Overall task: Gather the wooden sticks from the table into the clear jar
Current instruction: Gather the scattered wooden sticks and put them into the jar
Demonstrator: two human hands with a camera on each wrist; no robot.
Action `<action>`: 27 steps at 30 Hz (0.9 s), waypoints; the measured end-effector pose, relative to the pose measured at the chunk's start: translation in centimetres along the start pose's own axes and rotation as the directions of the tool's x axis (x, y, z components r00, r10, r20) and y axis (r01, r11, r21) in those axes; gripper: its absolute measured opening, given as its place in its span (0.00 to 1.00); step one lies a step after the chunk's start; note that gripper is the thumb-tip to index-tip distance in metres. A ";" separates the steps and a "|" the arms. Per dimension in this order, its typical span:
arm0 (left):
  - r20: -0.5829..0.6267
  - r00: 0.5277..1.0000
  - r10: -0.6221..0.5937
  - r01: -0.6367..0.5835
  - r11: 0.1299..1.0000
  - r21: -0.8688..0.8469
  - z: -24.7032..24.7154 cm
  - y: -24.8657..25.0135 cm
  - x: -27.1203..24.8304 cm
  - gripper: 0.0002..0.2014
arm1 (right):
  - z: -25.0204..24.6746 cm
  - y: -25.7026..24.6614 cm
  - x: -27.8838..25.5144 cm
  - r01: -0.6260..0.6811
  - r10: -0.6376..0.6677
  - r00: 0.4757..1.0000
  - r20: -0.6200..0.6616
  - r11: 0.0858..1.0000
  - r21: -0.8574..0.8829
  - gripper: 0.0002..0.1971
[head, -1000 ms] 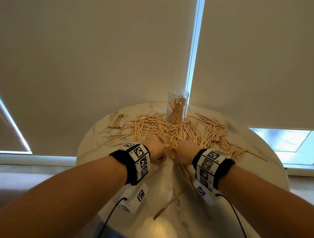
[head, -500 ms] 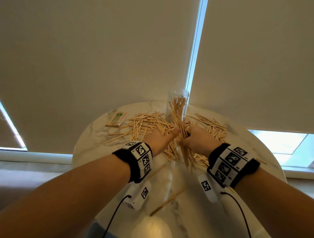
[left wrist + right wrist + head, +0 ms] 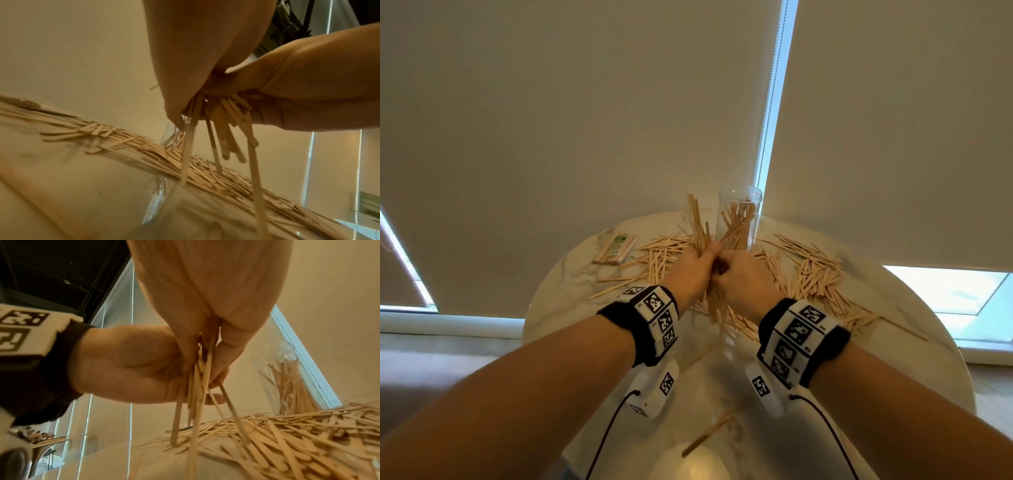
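Note:
Both hands hold one bundle of wooden sticks (image 3: 698, 224) between them, lifted off the table and standing nearly upright just left of the clear jar (image 3: 739, 219). My left hand (image 3: 693, 270) and right hand (image 3: 743, 277) press together around the bundle's middle, fingers curled on it. The left wrist view shows the sticks' lower ends (image 3: 224, 129) hanging below the clasped hands. The right wrist view shows my right hand (image 3: 205, 305) and left hand (image 3: 123, 361) gripping the sticks (image 3: 197, 394). The jar (image 3: 287, 378) stands upright with several sticks inside.
Loose sticks lie heaped on the round marble table (image 3: 571, 284), a big pile (image 3: 811, 274) right of the jar and a smaller one (image 3: 657, 253) to the left. A wrapped packet of sticks (image 3: 616, 248) lies far left. One lone stick (image 3: 707, 433) lies near the front edge.
Both hands have risen from the table and moved forward to the jar with the bundle. The bundle has tipped from flat to nearly upright.

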State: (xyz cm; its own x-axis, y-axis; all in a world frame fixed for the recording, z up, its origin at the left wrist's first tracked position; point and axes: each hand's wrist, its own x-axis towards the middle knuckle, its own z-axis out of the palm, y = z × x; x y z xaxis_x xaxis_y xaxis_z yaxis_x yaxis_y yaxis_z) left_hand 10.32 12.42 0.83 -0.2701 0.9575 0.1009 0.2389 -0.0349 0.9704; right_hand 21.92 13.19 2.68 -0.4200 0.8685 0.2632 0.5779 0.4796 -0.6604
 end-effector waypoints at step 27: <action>-0.159 0.986 0.051 -0.087 0.971 -0.223 -2.1 0.0 -0.4 0.20 | -4.6 1.2 -1.1 -0.084 0.076 0.992 0.102 0.993 0.077 0.05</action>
State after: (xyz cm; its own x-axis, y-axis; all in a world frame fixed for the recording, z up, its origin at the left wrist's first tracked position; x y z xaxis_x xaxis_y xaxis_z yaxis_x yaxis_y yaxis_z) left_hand 8.42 11.45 1.26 -0.4020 0.8969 0.1842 0.0470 -0.1807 0.9824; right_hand 26.30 13.42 4.84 -0.4443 0.8850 0.1392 0.5552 0.3939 -0.7325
